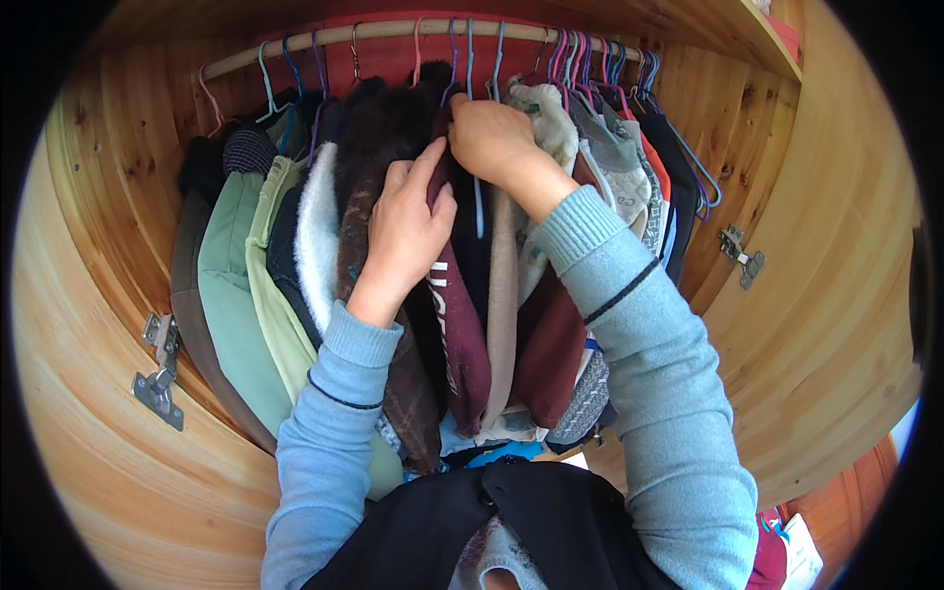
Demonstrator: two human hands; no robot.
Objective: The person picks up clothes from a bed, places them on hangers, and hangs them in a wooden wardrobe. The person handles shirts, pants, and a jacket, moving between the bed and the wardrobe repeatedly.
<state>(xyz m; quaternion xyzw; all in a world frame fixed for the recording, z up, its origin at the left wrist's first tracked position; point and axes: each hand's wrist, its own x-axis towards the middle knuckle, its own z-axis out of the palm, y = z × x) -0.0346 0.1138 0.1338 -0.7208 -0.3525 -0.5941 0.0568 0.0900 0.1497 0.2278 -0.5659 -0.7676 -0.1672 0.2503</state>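
A maroon garment with white lettering on its sleeve (pixel 461 354) hangs from a purple hanger (pixel 453 59) in the wardrobe. At its shoulder, my right hand (pixel 490 139) has its fingers bent against the cloth, gripping it; part of the fingertips is hidden. Lower down, my left hand (pixel 413 221) lies against the same garment, index finger stretched up and thumb apart from it. Left of that hand hangs a dark brown furry coat (pixel 387 118). Below my right wrist, the lower end of a light blue hanger (pixel 479 210) shows in front of black cloth, beside a beige sleeve (pixel 503 310).
A wooden rod (pixel 391 29) carries several hangers across the wardrobe. Green jackets (pixel 232 251) hang left, and a cream fleecy garment (pixel 549 118) hangs right. Open doors with metal hinges (pixel 158 369) flank both sides. Folded clothes (pixel 509 450) lie below.
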